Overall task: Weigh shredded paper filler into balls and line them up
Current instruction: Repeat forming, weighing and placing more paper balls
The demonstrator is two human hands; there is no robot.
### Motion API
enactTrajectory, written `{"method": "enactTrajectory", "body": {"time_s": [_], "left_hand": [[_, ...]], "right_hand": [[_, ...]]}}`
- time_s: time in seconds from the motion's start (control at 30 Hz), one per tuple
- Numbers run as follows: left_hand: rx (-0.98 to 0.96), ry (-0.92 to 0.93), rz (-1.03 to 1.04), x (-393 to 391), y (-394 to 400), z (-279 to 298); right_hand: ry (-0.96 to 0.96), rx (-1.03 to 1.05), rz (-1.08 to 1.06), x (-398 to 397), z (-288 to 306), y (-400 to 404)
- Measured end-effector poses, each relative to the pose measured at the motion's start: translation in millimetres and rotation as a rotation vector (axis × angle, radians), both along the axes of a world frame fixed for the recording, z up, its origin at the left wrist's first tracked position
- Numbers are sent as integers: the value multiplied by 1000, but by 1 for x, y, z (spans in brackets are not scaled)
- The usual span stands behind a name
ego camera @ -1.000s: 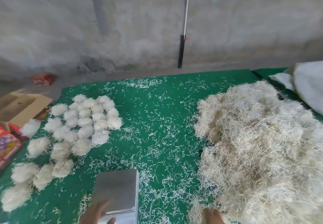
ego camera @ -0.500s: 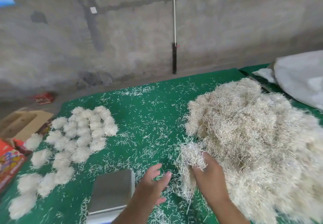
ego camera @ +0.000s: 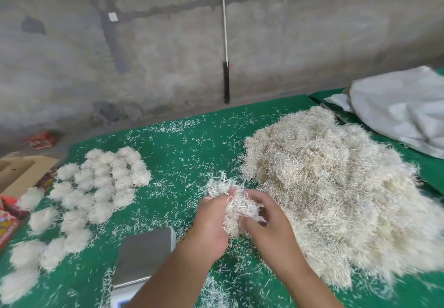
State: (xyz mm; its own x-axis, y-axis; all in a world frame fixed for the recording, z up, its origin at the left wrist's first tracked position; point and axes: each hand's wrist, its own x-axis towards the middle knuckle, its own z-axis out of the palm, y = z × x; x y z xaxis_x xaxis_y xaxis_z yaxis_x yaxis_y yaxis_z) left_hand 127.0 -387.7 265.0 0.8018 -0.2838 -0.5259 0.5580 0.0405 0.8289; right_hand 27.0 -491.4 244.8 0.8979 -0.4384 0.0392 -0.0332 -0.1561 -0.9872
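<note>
The clump of shredded paper [ego camera: 236,208] sits between my hands above the bench [ego camera: 182,144], left hand [ego camera: 211,223] and right hand [ego camera: 269,221] both curled round it. The scale [ego camera: 146,252] lies just below and to the left, nearer my left hand. I judge the clump goes there next; the finished balls [ego camera: 96,187] wait farther left.

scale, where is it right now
In the head view the scale sits low and left of centre on the green mat, just left of the left hand, right of the lined-up balls.
</note>
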Motion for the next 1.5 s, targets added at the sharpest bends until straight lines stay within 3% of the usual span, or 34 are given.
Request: {"method": "enactTrajectory", "body": {"time_s": [0.1, 0.17, 0.27, 0.33, 0.4, 0.47, 0.57, 0.63, 0.73, 0.9, 0.97, 1.13, 1.27, 1.33, 1.4, 1.5], "left_hand": [[41, -12, 58, 2, 4, 2], [7, 28, 57, -1, 8, 3], [121, 8, -76, -20, 21, -1], [272, 0, -132, -31, 34, -11], [432, -8, -126, -35, 52, -17], [466, -34, -41, -31, 76, -17], [328, 64, 247, -11, 120, -14], [255, 40, 309, 8, 154, -13], [128, 103, 441, 25, 177, -6], [189, -62, 208, 7, 138, 17], [220, -100, 104, -1, 119, 19], [160, 14, -286, -19, 81, 31], [251, -73, -162, -25, 68, 31], [272, -113, -31, -23, 72, 35], [170, -56, 102, -22, 80, 38], [164, 72, 90, -33, 79, 47]], "right_hand": [[174, 358, -172, -14, -15, -1], [304, 806, -85, -19, -28, -2], [174, 1441, 98, -16, -34, -4], [40, 1579, 12, -6, -33, -16], [6, 1538, -154, 8, -30, -36], [13, 1428, -264, 15, -26, -62], [23, 1226, -354, 13, -22, -101], [38, 1057, -414, 8, -18, -118], [153, 636, -374, 0, -11, -120], [296, -130, 0, 2, 26, -64], [271, -276, 117, 0, 40, -41], [190, -514, 389, -9, 43, 1], [141, -473, 394, -20, 37, 6], [130, -289, 350, -29, 34, 2], [125, -115, 253, -35, 29, -1], [69, 243, 183, -38, 23, 4]]}}
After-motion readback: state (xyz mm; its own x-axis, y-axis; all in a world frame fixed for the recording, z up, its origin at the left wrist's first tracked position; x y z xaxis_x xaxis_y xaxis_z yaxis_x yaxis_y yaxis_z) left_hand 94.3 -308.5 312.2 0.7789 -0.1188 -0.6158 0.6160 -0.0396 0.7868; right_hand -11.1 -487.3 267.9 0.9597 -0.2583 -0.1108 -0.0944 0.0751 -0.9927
